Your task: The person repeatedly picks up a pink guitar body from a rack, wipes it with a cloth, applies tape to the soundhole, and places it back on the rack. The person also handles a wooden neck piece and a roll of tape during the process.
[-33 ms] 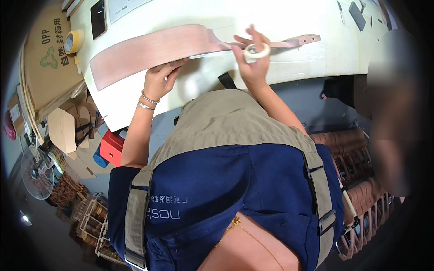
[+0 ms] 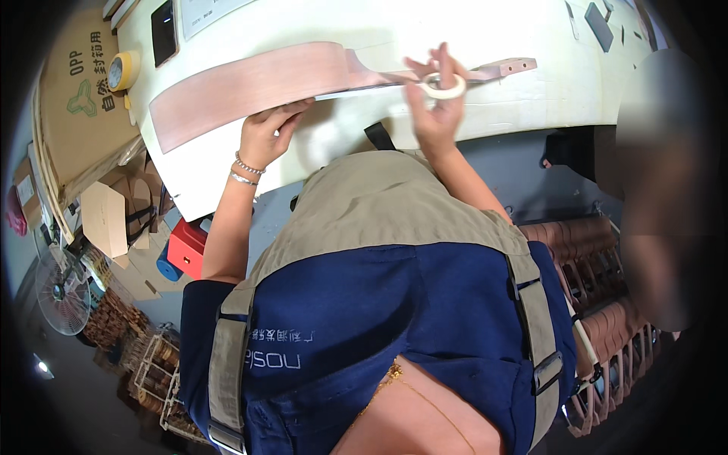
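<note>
An unfinished wooden ukulele or small guitar [image 2: 250, 87] lies on its side on the white table, its pale pinkish-brown side facing up. Its neck runs to the right and ends in a headstock [image 2: 518, 66] with holes. My left hand [image 2: 265, 136] grips the body's near edge, fingers pressed against the face turned toward me; that face is mostly hidden. Over the neck is my right hand [image 2: 436, 117], with a roll of white tape [image 2: 444, 86] looped on a finger. Its other fingers are slightly spread and blurred, and whether they touch the neck I cannot tell.
A phone [image 2: 163, 34] and a paper sheet [image 2: 208, 11] lie at the table's far left, near a yellow tape roll [image 2: 123, 70]. A cardboard box [image 2: 80, 98] stands left. Small tools [image 2: 599, 26] lie far right; a rack of wooden parts [image 2: 591, 265] stands below, near another person [image 2: 660, 174].
My right hand has shifted slightly right along the neck, carrying the white tape roll. The instrument and my left hand have barely moved.
</note>
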Available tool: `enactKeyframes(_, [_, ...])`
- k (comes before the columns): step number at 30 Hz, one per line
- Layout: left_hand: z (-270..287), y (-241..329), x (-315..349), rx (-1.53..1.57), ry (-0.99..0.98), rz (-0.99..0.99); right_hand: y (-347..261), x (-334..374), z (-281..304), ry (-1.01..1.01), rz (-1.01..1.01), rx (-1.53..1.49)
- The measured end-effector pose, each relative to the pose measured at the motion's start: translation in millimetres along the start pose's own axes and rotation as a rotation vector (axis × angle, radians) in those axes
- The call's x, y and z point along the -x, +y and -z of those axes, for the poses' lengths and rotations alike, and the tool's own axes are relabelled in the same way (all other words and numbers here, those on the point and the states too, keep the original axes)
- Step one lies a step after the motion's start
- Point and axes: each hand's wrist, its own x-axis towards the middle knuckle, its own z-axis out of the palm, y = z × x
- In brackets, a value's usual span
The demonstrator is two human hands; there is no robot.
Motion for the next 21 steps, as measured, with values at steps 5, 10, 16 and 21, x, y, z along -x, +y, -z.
enactKeyframes(5, [2.3,0.5,3.6,0.058,-0.031,0.041,12.8,-23.6,105.2,0.309,-0.235,0.034])
enactKeyframes(10, [4.0,-6.5,8.6,0.007,-0.06,0.029,64.3,-33.9,163.9,0.27,-0.271,0.098])
enactKeyframes(16, [-4.3,16.8,6.3,-0.039,-0.049,0.202,78.3,-31.1,165.1,0.257,-0.206,0.166])
enactKeyframes(21, [-19.7,33.0,-6.7,-0.21,-0.104,0.169,83.6,-30.7,164.3,0.251,-0.188,0.177])
